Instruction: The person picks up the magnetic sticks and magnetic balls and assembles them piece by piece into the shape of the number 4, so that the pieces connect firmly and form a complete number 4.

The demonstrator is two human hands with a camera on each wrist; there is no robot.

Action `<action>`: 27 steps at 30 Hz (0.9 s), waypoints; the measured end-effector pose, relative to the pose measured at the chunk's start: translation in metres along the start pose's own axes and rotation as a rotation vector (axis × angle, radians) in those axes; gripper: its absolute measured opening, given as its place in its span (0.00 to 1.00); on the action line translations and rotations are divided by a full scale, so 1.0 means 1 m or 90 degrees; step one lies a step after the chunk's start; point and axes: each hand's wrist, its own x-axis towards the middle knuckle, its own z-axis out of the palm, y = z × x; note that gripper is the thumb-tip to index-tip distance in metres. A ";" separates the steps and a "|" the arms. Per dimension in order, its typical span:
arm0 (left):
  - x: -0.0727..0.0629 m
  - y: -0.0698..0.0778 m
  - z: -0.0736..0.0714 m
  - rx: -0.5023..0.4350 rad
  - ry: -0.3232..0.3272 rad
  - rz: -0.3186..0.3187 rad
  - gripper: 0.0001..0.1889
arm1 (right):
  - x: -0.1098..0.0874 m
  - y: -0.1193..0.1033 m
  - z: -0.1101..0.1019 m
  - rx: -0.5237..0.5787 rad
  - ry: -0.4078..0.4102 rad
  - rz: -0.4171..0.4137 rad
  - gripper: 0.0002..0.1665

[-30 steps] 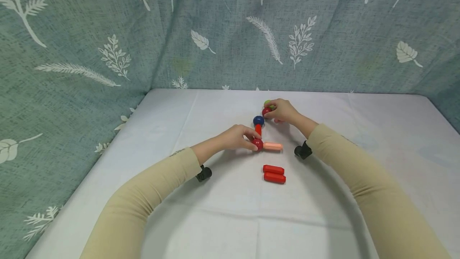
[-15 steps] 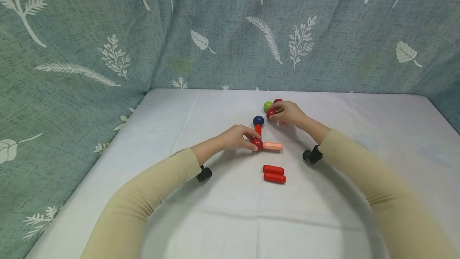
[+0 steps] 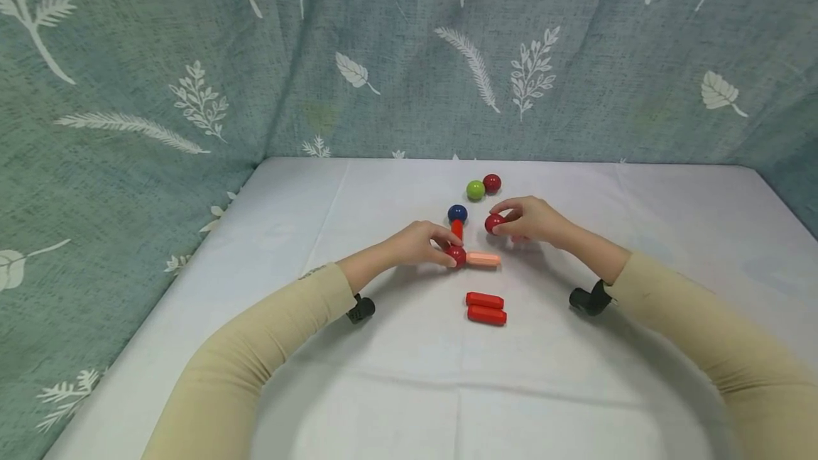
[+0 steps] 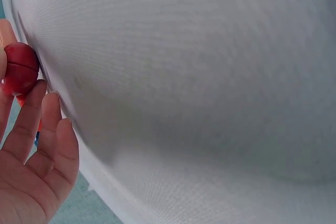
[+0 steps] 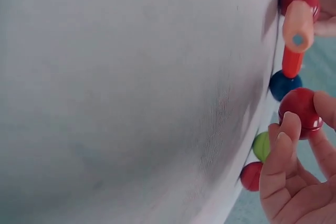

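Observation:
My left hand (image 3: 417, 243) pinches a red ball (image 3: 456, 256) between thumb and fingers, low at the table. From that ball an orange-pink rod (image 3: 483, 260) points right, and a red rod (image 3: 456, 231) runs away to a dark blue ball (image 3: 457, 214). A second red ball (image 3: 494, 224) is held in the fingertips of my right hand (image 3: 535, 220), right of the blue ball and apart from it. The right wrist view shows a small hole in the free end of the orange-pink rod (image 5: 298, 32).
A green ball (image 3: 476, 190) and a dark red ball (image 3: 492, 184) lie side by side toward the back of the white-covered table (image 3: 383, 403). Two loose red rods (image 3: 486, 315) lie together in front of the joined pieces. A leaf-patterned cloth (image 3: 409, 55) hangs behind.
The right hand has drawn back toward me and to the right with its red ball, away from the green and dark red balls. My left hand has stayed in place.

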 end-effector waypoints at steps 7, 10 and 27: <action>-0.001 0.000 0.000 -0.005 -0.003 -0.002 0.20 | -0.021 0.004 0.000 0.006 -0.017 0.008 0.25; -0.001 0.000 0.000 -0.006 -0.004 -0.006 0.20 | -0.027 0.007 0.000 0.005 -0.025 0.013 0.25; 0.000 -0.001 -0.002 -0.004 -0.008 -0.008 0.20 | -0.043 0.018 0.011 0.001 -0.068 -0.001 0.22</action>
